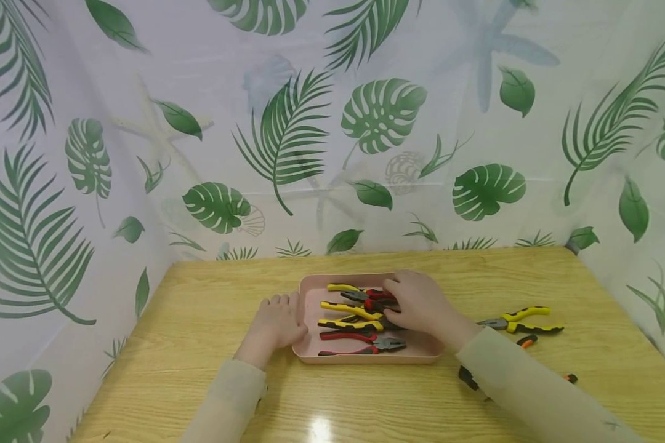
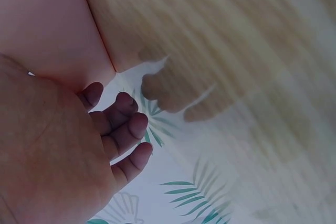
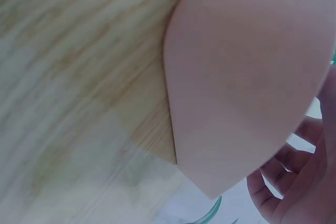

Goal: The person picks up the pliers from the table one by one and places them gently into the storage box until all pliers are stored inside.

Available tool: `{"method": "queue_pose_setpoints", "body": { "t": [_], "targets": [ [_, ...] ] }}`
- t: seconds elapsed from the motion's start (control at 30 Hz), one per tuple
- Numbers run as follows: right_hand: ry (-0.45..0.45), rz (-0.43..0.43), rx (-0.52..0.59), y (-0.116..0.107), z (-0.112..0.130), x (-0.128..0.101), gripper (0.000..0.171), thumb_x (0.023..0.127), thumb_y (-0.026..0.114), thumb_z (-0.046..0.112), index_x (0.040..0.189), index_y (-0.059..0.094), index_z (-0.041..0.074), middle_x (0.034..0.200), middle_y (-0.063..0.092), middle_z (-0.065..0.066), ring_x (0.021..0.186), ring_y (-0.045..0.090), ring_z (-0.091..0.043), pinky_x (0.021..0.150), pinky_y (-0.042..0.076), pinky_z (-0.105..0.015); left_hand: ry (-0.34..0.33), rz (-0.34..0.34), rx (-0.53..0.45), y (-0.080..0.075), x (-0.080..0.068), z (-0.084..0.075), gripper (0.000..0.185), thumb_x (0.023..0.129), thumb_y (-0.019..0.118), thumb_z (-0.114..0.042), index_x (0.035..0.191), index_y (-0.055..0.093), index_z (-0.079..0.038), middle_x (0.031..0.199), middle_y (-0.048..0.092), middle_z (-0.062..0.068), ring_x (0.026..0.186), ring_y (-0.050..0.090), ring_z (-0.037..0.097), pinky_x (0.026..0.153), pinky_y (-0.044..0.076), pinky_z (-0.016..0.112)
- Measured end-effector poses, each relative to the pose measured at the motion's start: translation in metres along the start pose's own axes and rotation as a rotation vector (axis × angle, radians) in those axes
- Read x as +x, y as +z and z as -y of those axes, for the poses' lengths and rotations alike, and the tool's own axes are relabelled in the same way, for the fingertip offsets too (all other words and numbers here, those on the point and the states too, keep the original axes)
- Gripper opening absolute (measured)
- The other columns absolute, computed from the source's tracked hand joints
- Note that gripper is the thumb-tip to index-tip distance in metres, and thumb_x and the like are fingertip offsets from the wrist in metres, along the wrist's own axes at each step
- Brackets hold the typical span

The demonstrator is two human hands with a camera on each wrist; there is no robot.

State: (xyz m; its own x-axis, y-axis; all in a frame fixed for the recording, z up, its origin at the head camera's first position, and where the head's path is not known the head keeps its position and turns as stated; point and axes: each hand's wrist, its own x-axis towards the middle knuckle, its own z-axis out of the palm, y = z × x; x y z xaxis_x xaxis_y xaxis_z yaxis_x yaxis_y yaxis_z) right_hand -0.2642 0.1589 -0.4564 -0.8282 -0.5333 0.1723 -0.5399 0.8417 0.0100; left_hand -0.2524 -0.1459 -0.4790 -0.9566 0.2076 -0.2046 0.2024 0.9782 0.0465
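A pink tray [image 1: 310, 301] holds several pliers side by side. My right hand [image 1: 418, 301] reaches over the tray's far right part and grips pliers with red-and-black handles [image 1: 381, 295]. Their grey jaws point left, and my fingers cover the handle ends. Closer to me lie yellow-and-black-handled pliers [image 1: 351, 324] and red-handled pliers [image 1: 390, 343]. My left hand [image 1: 277, 320] rests against the tray's left wall, its fingers loosely bent in the left wrist view. The right wrist view shows the tray's outer wall [image 3: 241, 77] in front of my right fingers [image 3: 281, 171].
Right of the tray, yellow-handled long-nose pliers [image 1: 495, 322] lie on the wooden table [image 1: 227, 277]. Near them an orange-and-black handle [image 1: 526, 342] shows, partly covered by my right sleeve [image 1: 510, 363]. A leaf-patterned sheet [image 1: 310, 227] stands behind and at both sides.
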Motion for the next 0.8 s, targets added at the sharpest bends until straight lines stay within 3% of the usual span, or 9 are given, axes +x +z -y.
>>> {"method": "queue_pose_setpoints", "body": {
  "t": [0.27, 0.5, 0.8],
  "targets": [
    [-0.027, -0.036, 0.029, -0.004, -0.007, -0.006, 0.023, 0.087, 0.081, 0.03, 0.092, 0.065, 0.015, 0.089, 0.063, -0.001, 0.078, 0.058, -0.019, 0.07, 0.053, -0.04, 0.001, -0.006, 0.001, 0.0, 0.0, 0.0, 0.072, 0.097, 0.058, -0.04, 0.154, 0.04, 0.0, 0.149, 0.056, 0.02, 0.138, 0.052, 0.038, 0.122, 0.037, 0.057],
    [-0.016, -0.016, 0.009, -0.01, -0.013, -0.01, 0.027, 0.088, 0.082, 0.032, 0.105, 0.07, 0.013, 0.1, 0.069, -0.004, 0.086, 0.065, -0.022, 0.075, 0.058, -0.042, -0.003, -0.003, -0.003, 0.0, 0.001, 0.0, 0.072, 0.097, 0.057, -0.04, 0.154, 0.04, 0.0, 0.15, 0.055, 0.021, 0.14, 0.051, 0.038, 0.123, 0.035, 0.057],
    [-0.012, -0.014, 0.013, -0.018, -0.017, -0.018, 0.028, 0.087, 0.081, 0.029, 0.106, 0.07, 0.012, 0.099, 0.068, -0.005, 0.087, 0.065, -0.023, 0.075, 0.057, -0.044, 0.004, -0.013, -0.006, -0.003, -0.002, -0.001, 0.069, 0.098, 0.057, -0.039, 0.152, 0.042, 0.0, 0.149, 0.056, 0.021, 0.138, 0.052, 0.038, 0.122, 0.037, 0.058]
  ]
}}
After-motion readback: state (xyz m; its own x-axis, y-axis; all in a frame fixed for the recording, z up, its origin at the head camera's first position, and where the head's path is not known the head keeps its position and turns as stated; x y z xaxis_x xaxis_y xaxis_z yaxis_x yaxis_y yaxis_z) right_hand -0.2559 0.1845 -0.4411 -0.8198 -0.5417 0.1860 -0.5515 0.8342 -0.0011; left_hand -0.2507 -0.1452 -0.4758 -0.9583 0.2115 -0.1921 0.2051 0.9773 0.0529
